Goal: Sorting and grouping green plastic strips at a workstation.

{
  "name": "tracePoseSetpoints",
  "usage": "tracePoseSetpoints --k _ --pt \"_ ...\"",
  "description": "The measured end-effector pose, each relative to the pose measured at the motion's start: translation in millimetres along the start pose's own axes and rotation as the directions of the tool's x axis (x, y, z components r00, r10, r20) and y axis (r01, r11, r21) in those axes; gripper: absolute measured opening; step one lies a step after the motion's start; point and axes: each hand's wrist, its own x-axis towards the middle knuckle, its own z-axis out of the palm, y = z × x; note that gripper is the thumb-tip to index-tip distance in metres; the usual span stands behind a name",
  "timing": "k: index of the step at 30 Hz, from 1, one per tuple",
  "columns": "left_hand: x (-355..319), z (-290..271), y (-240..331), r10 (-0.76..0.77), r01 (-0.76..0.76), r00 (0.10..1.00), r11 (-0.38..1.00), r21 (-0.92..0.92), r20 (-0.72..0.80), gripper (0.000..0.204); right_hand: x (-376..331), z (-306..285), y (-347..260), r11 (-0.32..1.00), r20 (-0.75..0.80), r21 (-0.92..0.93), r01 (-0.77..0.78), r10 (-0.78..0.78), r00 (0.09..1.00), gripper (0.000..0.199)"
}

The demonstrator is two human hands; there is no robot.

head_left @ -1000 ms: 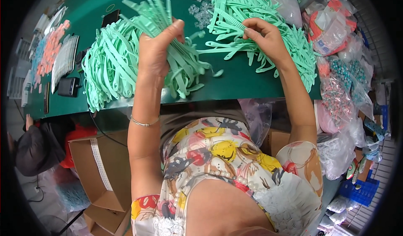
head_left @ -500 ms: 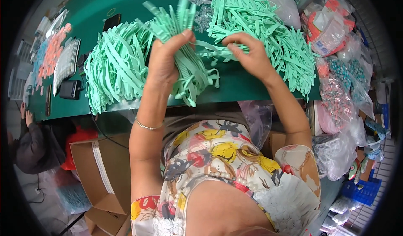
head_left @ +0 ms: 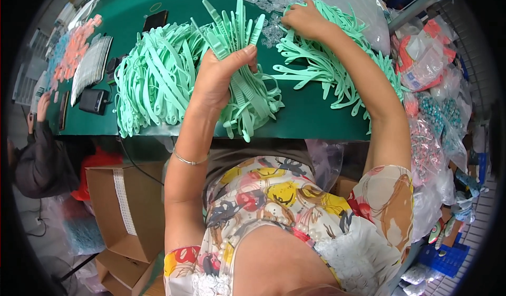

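A bundle of mint-green plastic strips (head_left: 240, 59) is held upright above the green table (head_left: 311, 111), clasped tightly in the left hand (head_left: 221, 77). The right hand (head_left: 303, 19) is laid, fingers curled, on a loose pile of strips (head_left: 337, 69) to the right; whether one is pinched cannot be told. A larger heap (head_left: 153, 80) lies left of the bundle.

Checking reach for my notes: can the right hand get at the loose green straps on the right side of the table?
Probably yes: the right hand already rests on the loose green straps, nothing between.
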Motion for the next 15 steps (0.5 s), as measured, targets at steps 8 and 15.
tracePoseSetpoints --k 8,15 --pt "18 -5 -10 -0.081 0.078 0.996 0.994 -0.072 -0.044 0.028 -20 -31 49 0.940 -0.345 0.298 0.166 -0.056 0.937 0.024" --pt "46 14 -25 -0.083 0.064 0.993 0.978 -0.198 -0.088 0.028 -46 -63 22 0.754 -0.385 0.642 0.139 0.159 0.909 0.015"
